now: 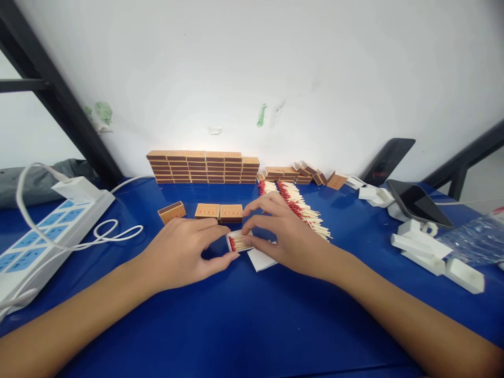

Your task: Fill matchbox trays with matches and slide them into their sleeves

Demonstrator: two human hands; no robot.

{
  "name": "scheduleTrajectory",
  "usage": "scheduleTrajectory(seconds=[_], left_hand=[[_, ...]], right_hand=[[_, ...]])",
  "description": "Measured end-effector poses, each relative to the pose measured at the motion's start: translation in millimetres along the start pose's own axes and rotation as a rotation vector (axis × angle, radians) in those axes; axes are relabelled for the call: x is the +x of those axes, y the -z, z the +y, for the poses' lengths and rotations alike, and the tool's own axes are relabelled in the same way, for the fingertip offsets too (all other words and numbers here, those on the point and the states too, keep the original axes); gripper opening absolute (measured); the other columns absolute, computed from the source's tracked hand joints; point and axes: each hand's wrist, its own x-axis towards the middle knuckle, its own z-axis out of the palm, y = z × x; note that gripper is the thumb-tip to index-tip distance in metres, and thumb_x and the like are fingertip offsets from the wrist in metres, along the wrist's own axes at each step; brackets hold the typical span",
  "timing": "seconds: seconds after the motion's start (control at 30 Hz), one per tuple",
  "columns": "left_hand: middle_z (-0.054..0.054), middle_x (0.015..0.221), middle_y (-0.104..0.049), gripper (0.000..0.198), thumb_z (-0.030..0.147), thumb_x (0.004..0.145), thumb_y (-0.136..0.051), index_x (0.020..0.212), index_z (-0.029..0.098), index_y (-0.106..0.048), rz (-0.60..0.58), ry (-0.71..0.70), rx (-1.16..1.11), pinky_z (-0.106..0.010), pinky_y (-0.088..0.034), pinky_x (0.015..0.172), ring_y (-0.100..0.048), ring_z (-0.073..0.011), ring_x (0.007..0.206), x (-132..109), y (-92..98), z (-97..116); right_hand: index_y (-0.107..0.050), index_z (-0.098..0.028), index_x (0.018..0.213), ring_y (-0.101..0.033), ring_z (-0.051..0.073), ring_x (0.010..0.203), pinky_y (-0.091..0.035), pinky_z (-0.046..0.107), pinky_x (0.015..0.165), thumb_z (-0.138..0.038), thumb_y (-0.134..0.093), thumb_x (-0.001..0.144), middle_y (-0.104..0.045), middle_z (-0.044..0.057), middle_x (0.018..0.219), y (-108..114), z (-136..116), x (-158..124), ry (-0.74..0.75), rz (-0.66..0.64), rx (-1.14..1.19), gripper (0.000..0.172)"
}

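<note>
A small white matchbox tray (229,245) full of red-tipped matches (237,242) lies between my hands on the blue table. My left hand (191,247) grips the tray's left end, thumb at the near corner and index finger at the far one. Curled over the tray's right part, my right hand (289,233) has thumb and index fingertips close together on the matches and the far rim. Under the right hand lies a white piece of card or tray (260,260), partly hidden. Two closed matchboxes (207,211) lie just beyond, and a tilted matchbox sleeve (172,212) stands behind my left hand.
Stacked matchboxes (197,167) line the wall; loose sleeves (309,172) lie right of them. A large heap of matches (301,207) spreads behind my right hand. White empty trays (421,247), a phone (417,202) and a plastic bottle (478,239) are right; a power strip (51,226) with cable is left.
</note>
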Motion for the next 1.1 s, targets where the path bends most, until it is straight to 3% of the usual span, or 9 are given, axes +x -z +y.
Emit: scheduleTrajectory(seconds=[0.1, 0.2, 0.3, 0.4, 0.6, 1.1], left_hand=[[0.001, 0.075, -0.074, 0.028, 0.043, 0.098, -0.071, 0.106, 0.018, -0.08, 0.008, 0.004, 0.027, -0.029, -0.045, 0.055, -0.065, -0.0136, 0.057, 1, 0.5, -2], [0.0, 0.074, -0.074, 0.031, 0.047, 0.098, -0.069, 0.105, 0.018, -0.08, -0.014, 0.03, 0.068, -0.028, -0.042, 0.053, -0.064, -0.0144, 0.056, 2, 1.5, -4], [-0.001, 0.074, -0.074, 0.032, 0.048, 0.098, -0.068, 0.104, 0.019, -0.081, -0.027, 0.045, 0.091, -0.028, -0.041, 0.053, -0.065, -0.0149, 0.058, 3, 1.7, -6], [0.0, 0.072, -0.073, 0.031, 0.047, 0.098, -0.069, 0.103, 0.019, -0.081, -0.021, 0.035, 0.098, -0.028, -0.04, 0.052, -0.065, -0.015, 0.058, 3, 1.5, -6], [-0.001, 0.075, -0.075, 0.029, 0.045, 0.098, -0.07, 0.099, 0.017, -0.08, -0.026, 0.028, 0.083, -0.028, -0.041, 0.053, -0.067, -0.0154, 0.059, 2, 3.6, -5], [-0.002, 0.081, -0.079, 0.029, 0.045, 0.099, -0.068, 0.102, 0.019, -0.08, -0.036, 0.029, 0.079, -0.027, -0.044, 0.055, -0.07, -0.0162, 0.064, 3, 2.5, -6]], right_hand=[[-0.074, -0.026, 0.097, -0.059, 0.028, 0.115, -0.046, 0.054, 0.107, -0.027, -0.067, 0.102, -0.072, 0.008, 0.115, 14, 20, 1, -0.046, 0.083, -0.071, 0.009], [-0.074, -0.026, 0.091, -0.061, 0.03, 0.103, -0.043, 0.059, 0.105, -0.027, -0.066, 0.1, -0.073, 0.007, 0.099, 28, 56, -3, -0.185, 0.175, -0.204, 0.012], [-0.076, -0.024, 0.088, -0.059, 0.031, 0.1, -0.043, 0.057, 0.101, -0.03, -0.07, 0.096, -0.073, 0.009, 0.096, 33, 93, -11, -0.273, 0.104, -0.283, 0.011], [-0.08, -0.023, 0.093, -0.057, 0.031, 0.1, -0.044, 0.053, 0.096, -0.032, -0.075, 0.093, -0.071, 0.01, 0.098, 28, 114, -15, -0.307, 0.008, -0.305, 0.01], [-0.078, -0.022, 0.093, -0.053, 0.029, 0.098, -0.042, 0.047, 0.092, -0.031, -0.07, 0.097, -0.068, 0.011, 0.096, 18, 118, -12, -0.274, -0.038, -0.32, 0.013], [-0.072, -0.02, 0.092, -0.05, 0.031, 0.103, -0.042, 0.046, 0.089, -0.027, -0.065, 0.097, -0.067, 0.013, 0.1, 17, 115, -10, -0.276, -0.05, -0.387, 0.011]])
